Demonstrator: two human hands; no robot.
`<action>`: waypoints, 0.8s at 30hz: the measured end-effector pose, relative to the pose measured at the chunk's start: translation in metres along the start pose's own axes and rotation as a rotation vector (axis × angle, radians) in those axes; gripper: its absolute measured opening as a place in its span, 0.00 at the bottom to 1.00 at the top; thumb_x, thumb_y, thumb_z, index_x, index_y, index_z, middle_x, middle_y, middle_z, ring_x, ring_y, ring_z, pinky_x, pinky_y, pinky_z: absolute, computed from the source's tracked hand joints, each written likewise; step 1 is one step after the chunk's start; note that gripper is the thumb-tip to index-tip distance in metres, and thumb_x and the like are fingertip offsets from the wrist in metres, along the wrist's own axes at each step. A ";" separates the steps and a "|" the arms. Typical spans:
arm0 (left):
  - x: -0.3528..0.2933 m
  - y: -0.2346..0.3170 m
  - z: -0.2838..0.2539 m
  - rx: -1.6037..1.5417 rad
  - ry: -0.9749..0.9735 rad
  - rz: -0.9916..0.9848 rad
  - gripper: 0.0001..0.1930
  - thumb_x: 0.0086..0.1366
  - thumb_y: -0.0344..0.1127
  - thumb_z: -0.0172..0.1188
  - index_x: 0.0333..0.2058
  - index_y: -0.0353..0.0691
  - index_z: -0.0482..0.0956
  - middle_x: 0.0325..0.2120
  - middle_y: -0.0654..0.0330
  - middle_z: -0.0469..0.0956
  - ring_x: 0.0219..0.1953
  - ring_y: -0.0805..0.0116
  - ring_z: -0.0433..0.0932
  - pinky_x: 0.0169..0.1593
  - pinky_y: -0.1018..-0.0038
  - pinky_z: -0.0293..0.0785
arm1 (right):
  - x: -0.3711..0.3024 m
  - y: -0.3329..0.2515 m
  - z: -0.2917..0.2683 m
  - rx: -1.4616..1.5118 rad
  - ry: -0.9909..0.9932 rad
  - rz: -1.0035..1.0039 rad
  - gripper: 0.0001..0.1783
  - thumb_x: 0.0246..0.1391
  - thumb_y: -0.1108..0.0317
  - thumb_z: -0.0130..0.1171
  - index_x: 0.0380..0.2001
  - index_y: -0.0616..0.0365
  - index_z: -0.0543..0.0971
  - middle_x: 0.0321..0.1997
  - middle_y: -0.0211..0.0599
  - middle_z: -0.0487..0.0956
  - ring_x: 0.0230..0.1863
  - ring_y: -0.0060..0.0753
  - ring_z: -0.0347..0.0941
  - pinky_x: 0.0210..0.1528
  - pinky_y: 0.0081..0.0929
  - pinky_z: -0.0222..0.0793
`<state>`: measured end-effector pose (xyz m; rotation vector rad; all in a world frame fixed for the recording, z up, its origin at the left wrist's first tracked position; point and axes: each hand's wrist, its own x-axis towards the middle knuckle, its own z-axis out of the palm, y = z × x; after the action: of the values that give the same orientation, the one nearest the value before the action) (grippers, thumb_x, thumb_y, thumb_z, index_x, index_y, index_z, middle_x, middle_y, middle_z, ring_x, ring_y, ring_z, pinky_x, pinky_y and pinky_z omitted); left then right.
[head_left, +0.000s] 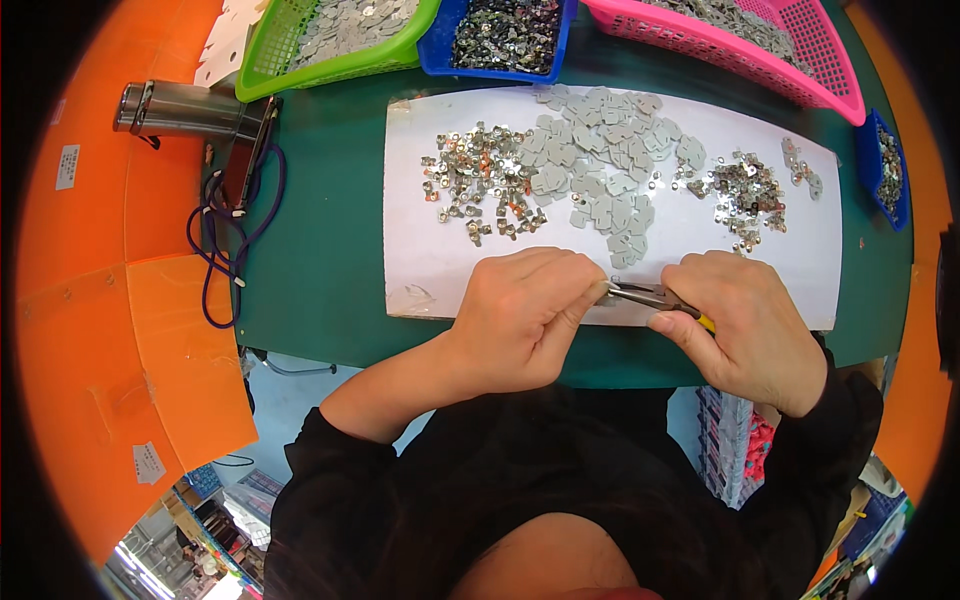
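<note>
While the right hand (745,325) closes round one pair of pliers (645,298), long axis left-right, the tool's tips lie at the pinched fingers of the left hand (520,318) (any piece there is hidden). Beyond, one grey-plate pile (610,130) separates two main metal-part piles (485,168); farthest, three containers (340,74).

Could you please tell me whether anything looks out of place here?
Only the purple cord looks untidy: it lies in loose, overlapping loops near the metal flask, while the grey plates sit heaped on the white board.
</note>
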<state>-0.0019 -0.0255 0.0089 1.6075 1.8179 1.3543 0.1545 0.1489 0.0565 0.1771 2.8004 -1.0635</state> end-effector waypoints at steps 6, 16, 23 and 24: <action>-0.002 0.003 0.000 -0.034 0.009 -0.030 0.06 0.65 0.23 0.53 0.28 0.34 0.77 0.16 0.60 0.72 0.17 0.68 0.72 0.22 0.75 0.64 | 0.000 0.000 -0.002 0.001 -0.012 -0.004 0.15 0.56 0.59 0.58 0.28 0.61 0.70 0.25 0.45 0.69 0.30 0.53 0.67 0.31 0.42 0.62; -0.006 0.004 0.005 -0.058 0.022 -0.071 0.07 0.65 0.22 0.52 0.28 0.33 0.77 0.16 0.60 0.73 0.17 0.69 0.73 0.21 0.76 0.65 | -0.001 0.000 0.000 -0.009 -0.052 0.010 0.14 0.56 0.61 0.58 0.30 0.62 0.70 0.26 0.46 0.71 0.31 0.55 0.69 0.33 0.44 0.64; -0.011 0.009 0.004 -0.133 -0.008 -0.167 0.09 0.67 0.23 0.50 0.28 0.33 0.77 0.15 0.61 0.75 0.16 0.73 0.74 0.22 0.79 0.67 | -0.002 -0.002 0.000 -0.075 -0.063 0.015 0.14 0.55 0.61 0.59 0.29 0.61 0.70 0.25 0.45 0.72 0.30 0.54 0.70 0.31 0.44 0.64; -0.011 0.010 0.004 -0.161 -0.009 -0.200 0.10 0.68 0.24 0.50 0.28 0.33 0.77 0.15 0.61 0.75 0.16 0.74 0.74 0.23 0.79 0.68 | -0.002 -0.002 0.000 -0.074 -0.062 0.014 0.14 0.55 0.61 0.59 0.29 0.61 0.70 0.25 0.45 0.72 0.30 0.54 0.70 0.31 0.44 0.64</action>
<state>0.0097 -0.0353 0.0116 1.3112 1.7617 1.3623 0.1563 0.1472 0.0578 0.1521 2.7739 -0.9433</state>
